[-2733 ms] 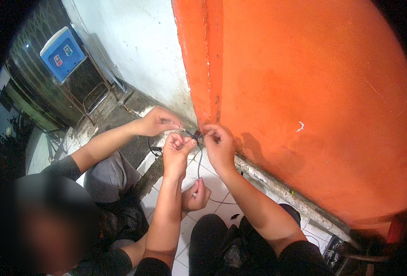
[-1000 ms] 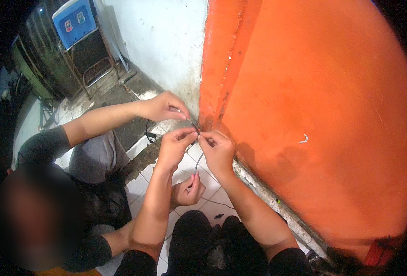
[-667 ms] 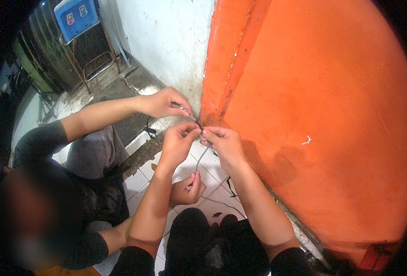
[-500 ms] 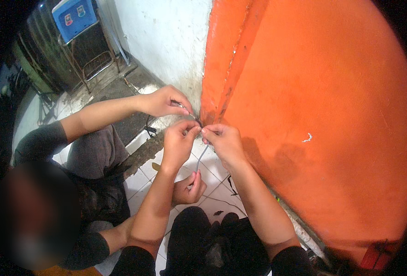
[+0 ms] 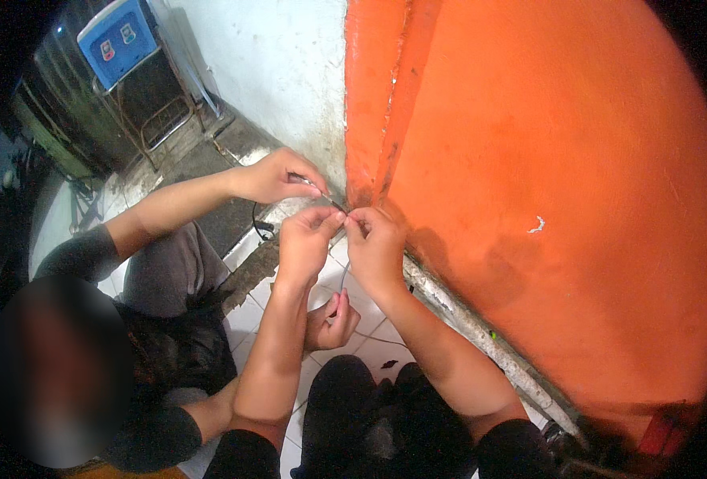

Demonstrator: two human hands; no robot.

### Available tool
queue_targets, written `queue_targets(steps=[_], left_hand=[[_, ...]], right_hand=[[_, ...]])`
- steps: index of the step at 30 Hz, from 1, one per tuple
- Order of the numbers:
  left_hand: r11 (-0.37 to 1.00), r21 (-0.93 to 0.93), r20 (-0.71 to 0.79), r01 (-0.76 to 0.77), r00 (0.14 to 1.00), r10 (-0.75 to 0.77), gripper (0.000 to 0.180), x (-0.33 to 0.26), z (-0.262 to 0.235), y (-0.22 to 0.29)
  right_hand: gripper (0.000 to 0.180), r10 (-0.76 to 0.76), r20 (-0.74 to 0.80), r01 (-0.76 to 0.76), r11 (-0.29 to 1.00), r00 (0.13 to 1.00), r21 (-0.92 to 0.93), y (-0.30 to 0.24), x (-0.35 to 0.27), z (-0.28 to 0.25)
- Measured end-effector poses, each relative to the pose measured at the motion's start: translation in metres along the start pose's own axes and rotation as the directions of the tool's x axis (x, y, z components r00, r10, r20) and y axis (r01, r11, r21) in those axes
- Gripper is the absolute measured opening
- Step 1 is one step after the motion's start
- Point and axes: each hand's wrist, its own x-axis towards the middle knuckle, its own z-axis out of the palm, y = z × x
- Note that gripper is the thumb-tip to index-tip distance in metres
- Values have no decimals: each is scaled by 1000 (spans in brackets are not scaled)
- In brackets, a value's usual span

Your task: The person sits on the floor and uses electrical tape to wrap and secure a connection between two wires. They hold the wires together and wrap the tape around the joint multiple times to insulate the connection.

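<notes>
My left hand and my right hand meet fingertip to fingertip near the wall corner. Both are closed in a pinch on a thin cable, whose dark end shows just above my fingertips. Below them, a grey length of the cable runs down to a co-worker's lower hand, which pinches it. Just beyond my left hand, the co-worker's upper hand holds a small, slim piece at the dark end, mostly hidden by the fingers. My fingers cover the middle of the cable.
An orange wall rises close on the right, with a worn pale ledge along its foot. A white wall stands ahead. White floor tiles lie below, and a blue-backed folding chair stands far left. The co-worker sits at my left.
My right hand has turned more upright and drawn in against my left fingertips. The dark cable end now shows more plainly between my hands and the co-worker's upper hand. The view has shifted slightly.
</notes>
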Motion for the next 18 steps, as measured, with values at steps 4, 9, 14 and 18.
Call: queue_targets(steps=[4, 9, 14, 18], left_hand=[[997, -75, -62, -26, 998, 21, 17, -1, 8, 1], [988, 145, -92, -45, 994, 59, 19, -5, 10, 4], [997, 70, -42, -20, 999, 23, 19, -4, 6, 5], [973, 203, -53, -111, 991, 124, 16, 0, 1, 6]], right_hand=[[10, 43, -38, -40, 997, 998, 66, -11, -5, -5], [10, -145, -98, 142, 989, 985, -39, -10, -7, -1], [11, 47, 36, -50, 995, 998, 91, -7, -4, -5], [11, 354, 352, -478, 791, 866, 381, 1, 15, -15]])
